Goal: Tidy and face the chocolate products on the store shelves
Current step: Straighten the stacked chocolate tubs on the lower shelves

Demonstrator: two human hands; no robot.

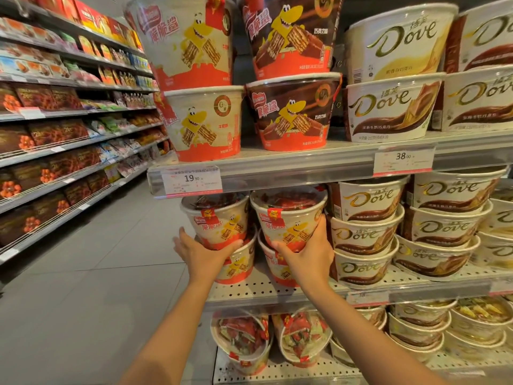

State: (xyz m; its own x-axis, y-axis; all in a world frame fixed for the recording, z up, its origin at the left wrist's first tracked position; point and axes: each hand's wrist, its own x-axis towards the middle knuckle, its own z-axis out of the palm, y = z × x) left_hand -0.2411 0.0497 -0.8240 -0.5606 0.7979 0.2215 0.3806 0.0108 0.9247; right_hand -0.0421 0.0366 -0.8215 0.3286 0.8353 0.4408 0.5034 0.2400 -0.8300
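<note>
Just below the 19.90 price tag point(192, 180), your left hand point(201, 252) cups one upper wafer tub point(219, 219) and your right hand point(311, 252) grasps its neighbour point(288, 218), apparently steadying both stacks to face them forward.

Two bare forearms in view, no sleeves visible up to near frame edge. Left hand point(200, 252) bare: no glove, ring, watch or wristband visible. Right hand point(306, 252) bare likewise; wrist plain. Fingernails short where visible, no polish discernible. No clothing visible anywhere in frame. Forearms slim, smooth, unmarked.
</note>
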